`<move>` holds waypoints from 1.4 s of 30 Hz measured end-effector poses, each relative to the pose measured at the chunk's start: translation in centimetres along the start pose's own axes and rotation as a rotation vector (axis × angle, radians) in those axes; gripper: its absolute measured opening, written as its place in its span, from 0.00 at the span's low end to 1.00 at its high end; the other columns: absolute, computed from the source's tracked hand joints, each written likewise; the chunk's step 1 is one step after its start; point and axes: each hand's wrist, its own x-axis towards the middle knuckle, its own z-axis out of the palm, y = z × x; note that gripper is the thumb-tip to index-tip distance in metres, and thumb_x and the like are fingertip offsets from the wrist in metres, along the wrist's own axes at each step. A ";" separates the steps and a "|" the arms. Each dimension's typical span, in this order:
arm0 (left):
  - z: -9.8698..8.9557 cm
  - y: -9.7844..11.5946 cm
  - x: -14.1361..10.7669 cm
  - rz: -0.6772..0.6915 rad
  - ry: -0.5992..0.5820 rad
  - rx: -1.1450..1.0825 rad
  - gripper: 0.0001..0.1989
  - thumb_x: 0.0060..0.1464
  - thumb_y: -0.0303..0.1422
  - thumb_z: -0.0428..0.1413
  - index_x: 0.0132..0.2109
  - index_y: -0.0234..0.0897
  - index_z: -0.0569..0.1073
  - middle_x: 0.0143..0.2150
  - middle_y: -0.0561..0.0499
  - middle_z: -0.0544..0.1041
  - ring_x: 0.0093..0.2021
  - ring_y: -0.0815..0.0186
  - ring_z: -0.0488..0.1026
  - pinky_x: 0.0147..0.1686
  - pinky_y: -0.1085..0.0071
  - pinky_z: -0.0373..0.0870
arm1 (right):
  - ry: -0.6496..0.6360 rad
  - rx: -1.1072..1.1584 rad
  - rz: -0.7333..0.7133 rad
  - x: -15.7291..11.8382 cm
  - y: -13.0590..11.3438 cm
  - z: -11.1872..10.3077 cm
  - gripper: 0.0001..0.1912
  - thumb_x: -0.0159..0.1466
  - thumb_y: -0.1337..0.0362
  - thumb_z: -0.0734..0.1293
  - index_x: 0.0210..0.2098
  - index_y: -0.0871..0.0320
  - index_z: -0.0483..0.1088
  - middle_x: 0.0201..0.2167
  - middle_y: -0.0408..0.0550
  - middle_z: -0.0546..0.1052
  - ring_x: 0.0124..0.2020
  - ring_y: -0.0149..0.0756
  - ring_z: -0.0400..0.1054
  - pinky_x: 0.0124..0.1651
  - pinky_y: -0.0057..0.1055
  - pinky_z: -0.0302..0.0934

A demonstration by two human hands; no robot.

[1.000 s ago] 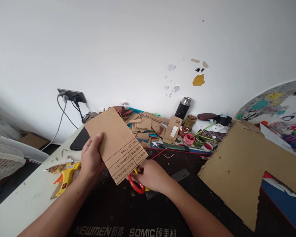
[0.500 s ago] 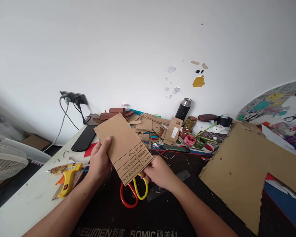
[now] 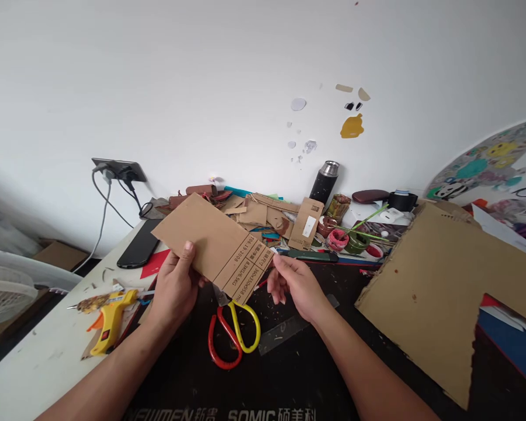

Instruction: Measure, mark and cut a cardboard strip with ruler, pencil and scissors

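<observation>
Your left hand [image 3: 174, 286] grip: clamped on cardboard piece [image 3: 210, 245], frame centre | your right hand [image 3: 296, 283] grip: pinching its right corner | scissors [image 3: 230, 327]: flat on counter [image 3: 48, 356], just below.

— What do you see of the person's own body?

— Two bare forearms rising from the lower edge of the frame, one from the lower left, one from the lower right. No sleeves reach into view.

— Anything worn at the wrists or fingers?

— Nothing: no watch, no band, no ring, no gloves. The left hand [image 3: 174, 286] sits left of centre, the right hand [image 3: 297, 285] just right of centre. Nails are short and plain.

— Marks?

— None that can be made out.
</observation>
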 end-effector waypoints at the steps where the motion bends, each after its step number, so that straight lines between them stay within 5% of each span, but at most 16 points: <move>1: 0.0 -0.1 0.0 0.004 -0.013 0.001 0.26 0.45 0.49 0.78 0.42 0.41 0.77 0.33 0.56 0.79 0.22 0.72 0.70 0.15 0.79 0.62 | 0.006 0.003 0.002 0.0 -0.1 0.0 0.32 0.64 0.32 0.73 0.29 0.57 0.71 0.21 0.44 0.78 0.16 0.29 0.69 0.18 0.24 0.54; 14: 0.1 -0.4 -1.0 -0.184 -0.244 0.074 0.26 0.44 0.45 0.80 0.40 0.31 0.82 0.27 0.45 0.82 0.23 0.62 0.79 0.18 0.74 0.71 | 0.215 0.096 -0.070 0.6 -0.7 -1.4 0.31 0.56 0.34 0.79 0.30 0.56 0.73 0.15 0.39 0.72 0.13 0.28 0.63 0.16 0.23 0.51; 23: -0.1 -1.0 -1.3 -0.314 -0.295 0.062 0.25 0.40 0.42 0.82 0.38 0.29 0.83 0.33 0.39 0.86 0.30 0.53 0.86 0.31 0.66 0.85 | 0.278 0.144 -0.074 0.8 -1.2 -1.8 0.33 0.53 0.32 0.80 0.29 0.56 0.72 0.15 0.37 0.70 0.13 0.26 0.61 0.15 0.23 0.49; 32: -0.2 -1.2 -1.2 -0.318 -0.305 0.018 0.23 0.41 0.39 0.82 0.40 0.31 0.86 0.35 0.41 0.88 0.31 0.54 0.87 0.33 0.68 0.86 | 0.265 0.149 -0.066 0.9 -1.0 -1.9 0.34 0.55 0.32 0.79 0.27 0.56 0.71 0.16 0.38 0.70 0.13 0.27 0.62 0.15 0.23 0.50; 36: -0.2 -1.1 -0.9 -0.289 -0.320 -0.031 0.19 0.44 0.42 0.81 0.36 0.34 0.86 0.37 0.41 0.89 0.40 0.52 0.89 0.43 0.67 0.87 | 0.182 0.125 -0.065 0.7 -0.8 -1.5 0.34 0.59 0.30 0.75 0.28 0.55 0.69 0.17 0.40 0.73 0.14 0.28 0.64 0.16 0.24 0.51; 42: -0.1 -1.7 -1.9 -0.316 -0.442 -0.036 0.19 0.52 0.47 0.77 0.35 0.35 0.86 0.48 0.35 0.88 0.57 0.41 0.84 0.61 0.49 0.80 | 0.104 0.098 -0.059 0.5 -0.4 -0.8 0.31 0.61 0.35 0.77 0.27 0.55 0.68 0.17 0.39 0.73 0.14 0.27 0.63 0.17 0.24 0.52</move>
